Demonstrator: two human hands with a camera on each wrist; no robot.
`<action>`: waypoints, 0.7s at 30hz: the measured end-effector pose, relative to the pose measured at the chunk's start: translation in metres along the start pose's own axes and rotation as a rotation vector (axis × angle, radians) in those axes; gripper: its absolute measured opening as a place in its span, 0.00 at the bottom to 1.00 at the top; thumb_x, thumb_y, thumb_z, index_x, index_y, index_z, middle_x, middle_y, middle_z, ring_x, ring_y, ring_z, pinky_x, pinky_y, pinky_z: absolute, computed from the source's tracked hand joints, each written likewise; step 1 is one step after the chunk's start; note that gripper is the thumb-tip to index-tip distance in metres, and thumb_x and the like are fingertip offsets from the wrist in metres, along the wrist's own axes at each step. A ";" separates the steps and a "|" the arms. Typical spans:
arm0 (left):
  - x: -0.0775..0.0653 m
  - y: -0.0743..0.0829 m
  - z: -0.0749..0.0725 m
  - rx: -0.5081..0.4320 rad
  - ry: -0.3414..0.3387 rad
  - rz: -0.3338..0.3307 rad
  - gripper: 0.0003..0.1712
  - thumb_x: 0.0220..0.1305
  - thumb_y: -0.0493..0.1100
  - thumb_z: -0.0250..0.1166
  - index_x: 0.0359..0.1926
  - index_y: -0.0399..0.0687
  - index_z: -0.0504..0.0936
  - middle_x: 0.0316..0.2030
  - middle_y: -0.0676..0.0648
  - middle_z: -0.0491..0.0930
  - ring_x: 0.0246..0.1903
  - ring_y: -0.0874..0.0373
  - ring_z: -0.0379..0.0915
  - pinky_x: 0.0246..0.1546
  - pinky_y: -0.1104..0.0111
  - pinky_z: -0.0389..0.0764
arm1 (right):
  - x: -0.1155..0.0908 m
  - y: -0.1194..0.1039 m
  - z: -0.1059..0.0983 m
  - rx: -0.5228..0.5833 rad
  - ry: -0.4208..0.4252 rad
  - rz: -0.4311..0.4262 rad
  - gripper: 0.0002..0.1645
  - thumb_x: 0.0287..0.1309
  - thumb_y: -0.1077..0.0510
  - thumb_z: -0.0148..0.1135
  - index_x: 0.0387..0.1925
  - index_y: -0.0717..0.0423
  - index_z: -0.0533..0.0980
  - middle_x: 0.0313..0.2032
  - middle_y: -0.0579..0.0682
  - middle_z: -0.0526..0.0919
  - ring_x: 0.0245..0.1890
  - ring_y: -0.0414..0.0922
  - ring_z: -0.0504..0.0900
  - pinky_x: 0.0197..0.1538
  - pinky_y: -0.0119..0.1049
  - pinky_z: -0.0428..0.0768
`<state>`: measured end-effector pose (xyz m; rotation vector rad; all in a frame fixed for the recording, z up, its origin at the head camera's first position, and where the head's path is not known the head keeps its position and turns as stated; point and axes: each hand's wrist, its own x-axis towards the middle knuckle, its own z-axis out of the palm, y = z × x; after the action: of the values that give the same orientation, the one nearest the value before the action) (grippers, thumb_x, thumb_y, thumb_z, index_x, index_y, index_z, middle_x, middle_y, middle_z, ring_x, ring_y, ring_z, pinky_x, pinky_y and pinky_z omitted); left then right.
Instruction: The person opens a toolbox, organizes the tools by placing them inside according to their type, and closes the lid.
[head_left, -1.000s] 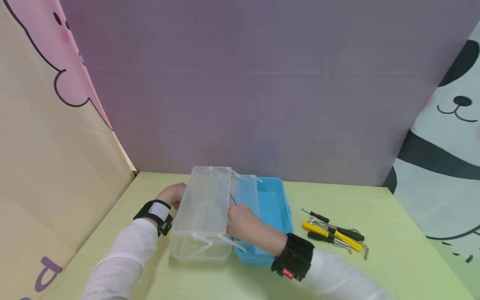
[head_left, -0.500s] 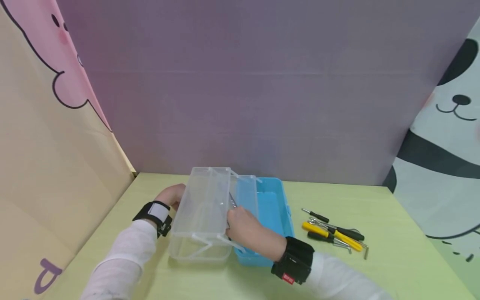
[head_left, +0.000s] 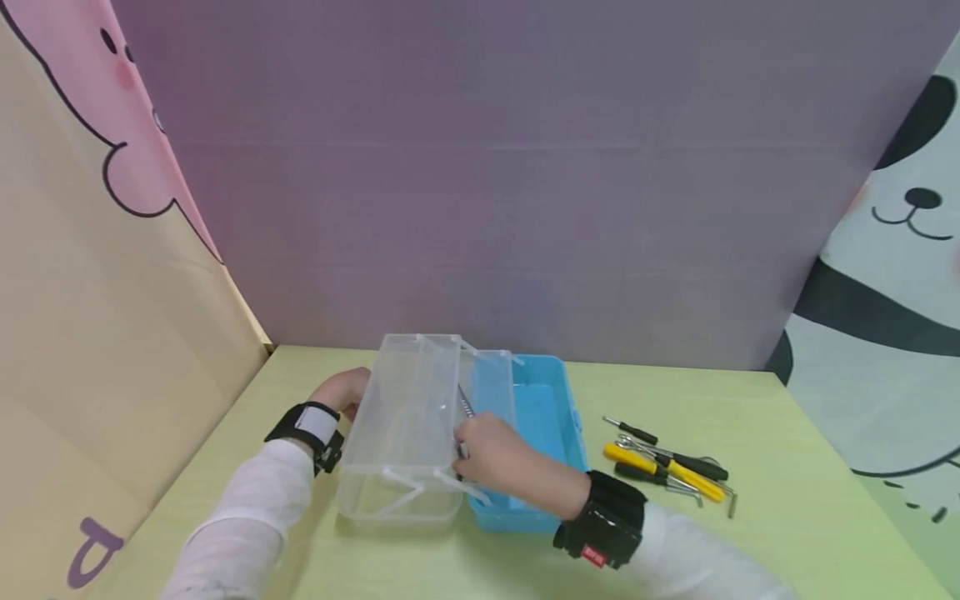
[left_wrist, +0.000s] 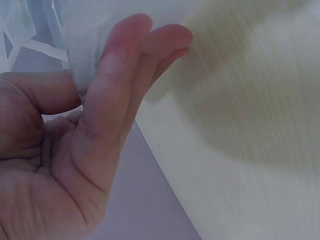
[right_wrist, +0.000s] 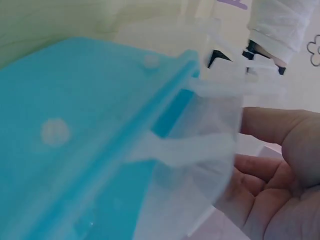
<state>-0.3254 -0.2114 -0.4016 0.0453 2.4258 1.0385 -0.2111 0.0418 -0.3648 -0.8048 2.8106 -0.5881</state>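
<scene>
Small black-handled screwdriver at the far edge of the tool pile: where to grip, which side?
I'd pinch the small screwdriver across its black handle, from above and the right. It appears to lie flat, thicker handle rightward, thin metal shaft pointing left; the other tools lie on its near side, while bare table shows to its right.
</scene>
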 end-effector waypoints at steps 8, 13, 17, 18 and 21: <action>0.000 -0.001 0.000 -0.011 0.007 -0.004 0.09 0.64 0.35 0.56 0.29 0.35 0.79 0.26 0.43 0.81 0.21 0.56 0.79 0.25 0.65 0.83 | -0.012 0.002 -0.029 0.034 -0.016 0.007 0.22 0.53 0.56 0.67 0.50 0.62 0.78 0.24 0.47 0.82 0.17 0.35 0.75 0.23 0.27 0.75; 0.000 -0.003 0.001 -0.004 0.000 0.002 0.09 0.64 0.35 0.56 0.28 0.36 0.79 0.26 0.43 0.81 0.21 0.56 0.79 0.24 0.66 0.83 | -0.024 0.014 -0.055 -0.120 0.140 -0.122 0.26 0.54 0.55 0.67 0.54 0.57 0.75 0.41 0.53 0.83 0.35 0.46 0.83 0.32 0.35 0.82; -0.002 -0.003 0.002 -0.008 -0.018 0.010 0.09 0.64 0.35 0.57 0.28 0.37 0.79 0.26 0.43 0.81 0.21 0.57 0.79 0.25 0.66 0.83 | -0.035 0.036 -0.072 -0.259 0.308 -0.223 0.33 0.53 0.50 0.68 0.60 0.54 0.71 0.53 0.54 0.78 0.52 0.51 0.78 0.45 0.42 0.82; -0.002 -0.003 0.002 -0.011 -0.018 0.010 0.09 0.64 0.36 0.57 0.28 0.37 0.79 0.26 0.43 0.81 0.21 0.57 0.79 0.25 0.66 0.83 | -0.038 0.042 -0.077 -0.263 0.332 -0.228 0.35 0.53 0.49 0.69 0.61 0.54 0.70 0.56 0.55 0.76 0.54 0.53 0.76 0.48 0.45 0.81; -0.002 -0.002 0.002 -0.021 -0.020 0.009 0.08 0.63 0.35 0.57 0.29 0.36 0.79 0.27 0.43 0.81 0.22 0.56 0.80 0.26 0.65 0.83 | -0.045 0.063 -0.090 -0.258 0.372 -0.195 0.42 0.52 0.45 0.68 0.65 0.51 0.64 0.65 0.55 0.67 0.62 0.56 0.68 0.57 0.53 0.75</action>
<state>-0.3226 -0.2119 -0.4038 0.0591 2.3987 1.0631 -0.2256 0.1443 -0.3066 -1.1334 3.2178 -0.4447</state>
